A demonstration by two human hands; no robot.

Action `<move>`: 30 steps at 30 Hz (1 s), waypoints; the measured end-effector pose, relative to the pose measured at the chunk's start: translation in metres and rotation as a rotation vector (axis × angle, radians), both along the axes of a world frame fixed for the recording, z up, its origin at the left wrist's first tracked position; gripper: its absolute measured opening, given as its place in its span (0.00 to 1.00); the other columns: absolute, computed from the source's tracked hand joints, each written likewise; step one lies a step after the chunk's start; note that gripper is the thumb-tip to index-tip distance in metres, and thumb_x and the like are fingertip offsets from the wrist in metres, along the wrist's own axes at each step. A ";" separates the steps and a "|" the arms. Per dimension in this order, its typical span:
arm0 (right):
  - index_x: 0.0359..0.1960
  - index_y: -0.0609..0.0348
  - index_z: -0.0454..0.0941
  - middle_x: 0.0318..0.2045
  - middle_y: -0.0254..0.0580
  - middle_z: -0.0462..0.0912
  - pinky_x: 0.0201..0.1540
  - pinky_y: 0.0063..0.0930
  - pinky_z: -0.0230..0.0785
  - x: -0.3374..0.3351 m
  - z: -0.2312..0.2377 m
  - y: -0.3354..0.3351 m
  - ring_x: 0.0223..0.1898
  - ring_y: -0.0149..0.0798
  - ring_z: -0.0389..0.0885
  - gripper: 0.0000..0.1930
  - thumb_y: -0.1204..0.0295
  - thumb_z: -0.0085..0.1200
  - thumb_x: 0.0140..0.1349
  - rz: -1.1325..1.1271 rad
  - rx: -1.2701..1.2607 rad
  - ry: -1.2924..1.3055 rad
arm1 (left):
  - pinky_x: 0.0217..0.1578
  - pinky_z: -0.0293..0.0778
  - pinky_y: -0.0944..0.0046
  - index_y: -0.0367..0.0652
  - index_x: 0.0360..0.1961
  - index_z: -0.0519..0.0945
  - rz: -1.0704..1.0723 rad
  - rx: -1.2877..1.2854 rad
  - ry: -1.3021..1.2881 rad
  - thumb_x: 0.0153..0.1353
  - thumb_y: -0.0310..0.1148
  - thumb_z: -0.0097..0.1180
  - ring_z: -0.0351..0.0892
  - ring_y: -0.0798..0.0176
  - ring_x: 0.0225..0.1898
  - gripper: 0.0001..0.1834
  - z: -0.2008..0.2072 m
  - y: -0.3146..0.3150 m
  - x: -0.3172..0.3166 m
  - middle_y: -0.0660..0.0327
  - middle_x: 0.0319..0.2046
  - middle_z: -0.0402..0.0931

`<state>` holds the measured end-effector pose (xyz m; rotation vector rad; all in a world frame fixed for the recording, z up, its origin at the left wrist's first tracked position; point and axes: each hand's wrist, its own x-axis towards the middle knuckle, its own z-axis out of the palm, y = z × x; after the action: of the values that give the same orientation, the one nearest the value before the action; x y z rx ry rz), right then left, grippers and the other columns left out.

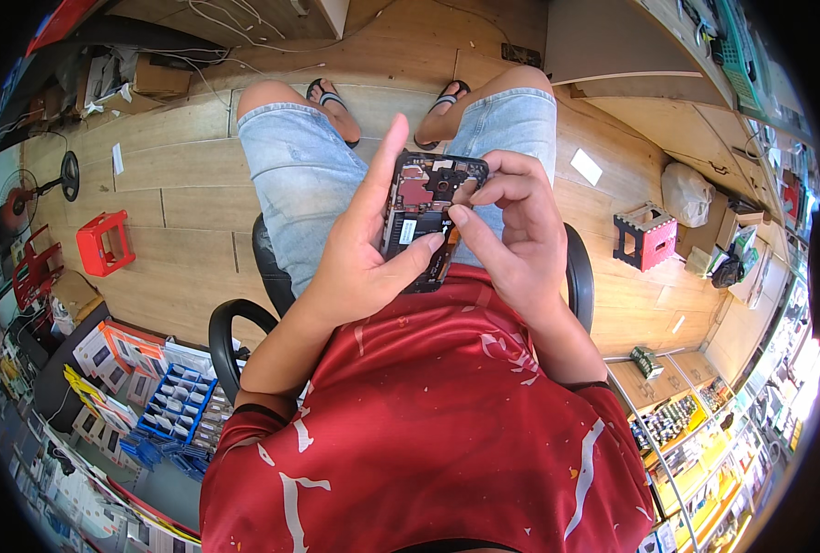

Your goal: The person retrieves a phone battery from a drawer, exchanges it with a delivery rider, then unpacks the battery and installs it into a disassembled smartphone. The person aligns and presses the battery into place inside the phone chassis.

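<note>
An opened smartphone lies above my lap, its back cover off and its circuit board and black battery showing. My left hand is closed around its left side, the thumb across the battery and the fingers behind. At the phone's upper right edge is my right hand, thumb and fingertips bent inward in a pinch. Whatever sits between those fingertips, a small brownish piece or part of the phone, is hard to make out.
I sit on a chair with black armrests. A red stool stands on the wooden floor to the left, a red-and-black stool to the right. A fan is at far left. A blue tray of small packets lies lower left; glass shelves lower right.
</note>
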<state>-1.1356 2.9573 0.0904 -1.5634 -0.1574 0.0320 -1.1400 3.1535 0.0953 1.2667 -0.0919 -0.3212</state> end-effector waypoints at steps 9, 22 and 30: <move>0.48 0.64 0.71 0.60 0.47 0.67 0.60 0.34 0.79 -0.004 -0.005 0.002 0.52 0.34 0.82 0.17 0.92 0.62 0.65 0.030 0.113 0.018 | 0.70 0.70 0.60 0.35 0.87 0.39 -0.002 -0.014 0.007 0.64 0.13 0.59 0.79 0.60 0.66 0.56 0.001 -0.002 -0.002 0.49 0.67 0.76; 0.54 0.62 0.74 0.64 0.52 0.69 0.65 0.40 0.74 0.004 -0.002 -0.006 0.59 0.41 0.79 0.22 0.85 0.69 0.61 -0.010 -0.093 -0.071 | 0.76 0.63 0.57 0.36 0.87 0.36 -0.037 -0.165 0.143 0.67 0.19 0.42 0.70 0.55 0.76 0.49 0.009 0.003 0.001 0.46 0.79 0.62; 0.54 0.59 0.78 0.75 0.63 0.62 0.74 0.57 0.63 0.010 0.008 0.004 0.75 0.59 0.67 0.27 0.74 0.79 0.54 -0.089 -0.411 -0.315 | 0.78 0.55 0.59 0.34 0.87 0.35 -0.070 -0.107 0.075 0.69 0.16 0.41 0.62 0.56 0.80 0.48 0.002 0.005 0.000 0.46 0.82 0.54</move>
<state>-1.1253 2.9614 0.0981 -1.9789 -0.3451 -0.2687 -1.1403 3.1586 0.0977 1.1462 -0.0888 -0.4186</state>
